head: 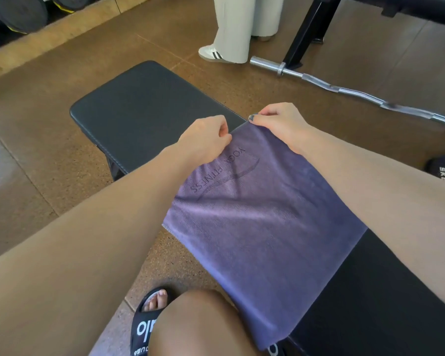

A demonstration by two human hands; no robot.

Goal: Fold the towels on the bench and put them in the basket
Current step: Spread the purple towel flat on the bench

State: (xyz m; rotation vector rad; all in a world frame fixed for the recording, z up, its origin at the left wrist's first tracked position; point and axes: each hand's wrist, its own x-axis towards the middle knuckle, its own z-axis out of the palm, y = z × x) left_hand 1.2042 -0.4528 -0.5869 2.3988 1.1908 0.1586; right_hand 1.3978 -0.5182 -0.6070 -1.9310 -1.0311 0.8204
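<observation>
The black bench [149,109] carries a purple towel [262,222] lying flat along it, one side overhanging (soft, light, limp, likely to sag unless taken by its corners). The left hand [203,140] and right hand [280,122] each pinch a far corner.

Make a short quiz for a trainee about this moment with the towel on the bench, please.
1. True or false: both hands pinch the far edge of the purple towel.
2. What lies on the floor beyond the right hand? A) a bar B) a basket C) a ball
3. Fill in: the towel lies across the black ____.

Key:
1. True; the left hand pinches it too.
2. A, the bar.
3. bench.
</observation>
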